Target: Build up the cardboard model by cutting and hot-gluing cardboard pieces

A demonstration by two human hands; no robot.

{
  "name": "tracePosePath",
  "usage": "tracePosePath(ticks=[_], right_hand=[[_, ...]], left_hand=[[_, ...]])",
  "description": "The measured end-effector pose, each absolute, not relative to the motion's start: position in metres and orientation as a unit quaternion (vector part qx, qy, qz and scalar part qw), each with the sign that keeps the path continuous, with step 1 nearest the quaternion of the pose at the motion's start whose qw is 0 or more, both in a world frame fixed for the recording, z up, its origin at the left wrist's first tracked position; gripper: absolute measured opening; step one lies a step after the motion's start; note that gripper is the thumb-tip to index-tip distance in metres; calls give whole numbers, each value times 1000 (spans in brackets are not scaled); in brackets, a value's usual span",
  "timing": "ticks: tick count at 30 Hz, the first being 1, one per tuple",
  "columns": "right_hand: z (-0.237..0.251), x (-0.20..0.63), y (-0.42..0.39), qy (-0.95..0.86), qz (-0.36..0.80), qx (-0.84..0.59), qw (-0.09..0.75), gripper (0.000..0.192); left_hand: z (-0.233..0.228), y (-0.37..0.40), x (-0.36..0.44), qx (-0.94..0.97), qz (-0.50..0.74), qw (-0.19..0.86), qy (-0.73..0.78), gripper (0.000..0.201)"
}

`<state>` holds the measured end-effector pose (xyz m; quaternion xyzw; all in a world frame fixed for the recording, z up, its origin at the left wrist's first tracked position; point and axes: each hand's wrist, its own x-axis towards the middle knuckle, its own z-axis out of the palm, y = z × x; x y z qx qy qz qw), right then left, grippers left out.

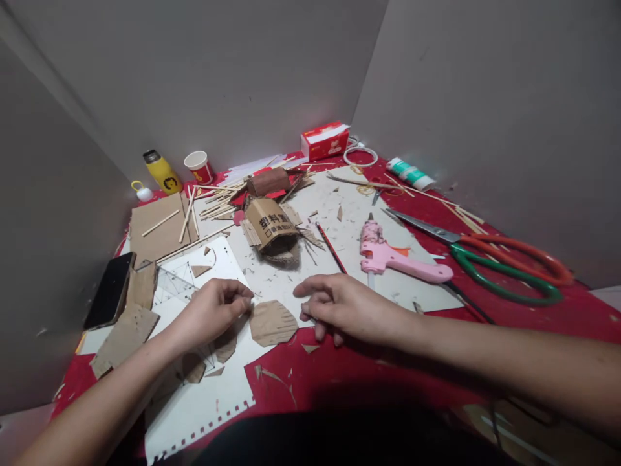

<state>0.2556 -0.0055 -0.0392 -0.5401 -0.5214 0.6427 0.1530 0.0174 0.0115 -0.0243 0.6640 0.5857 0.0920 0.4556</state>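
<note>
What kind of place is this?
Probably a craft workspace: a pink glue gun and large scissors lie by cut cardboard pieces, including a rounded one between the hands.

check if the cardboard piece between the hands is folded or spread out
Spread out: the cardboard piece shows one broad face with dark lines on it, and no part appears folded over.

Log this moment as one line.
left hand: fingers curled, contents unclear | right hand: open, looks empty | cut cardboard piece: lying between hands | pink glue gun: lying beyond right hand
</note>
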Motion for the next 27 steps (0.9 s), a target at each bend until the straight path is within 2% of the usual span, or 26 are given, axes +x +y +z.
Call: tracePosePath(ticks=[8, 13, 17, 20, 24, 27], right_hand=[[-44, 252, -6, -502, 667, -527, 159, 20], [-44, 253, -10, -500, 668, -527, 163, 16], [-49, 258, -16, -492, 673, -529, 157, 17], [-51, 262, -20, -485, 682, -521, 172, 19], [-42, 265, -22, -466, 681, -531, 189, 20], [-34, 267, -21, -448, 692, -523, 217, 28]], left_hand=[[-22, 7, 28, 655, 81, 497, 563, 25], [-15, -4, 36, 748, -15, 336, 573, 33], [-18, -12, 39, 775, -56, 285, 562, 21], [-20, -15, 39, 757, -15, 327, 566, 18], [-14, -17, 39, 649, 121, 506, 555, 18], [-8, -17, 42, 589, 233, 569, 524, 21]])
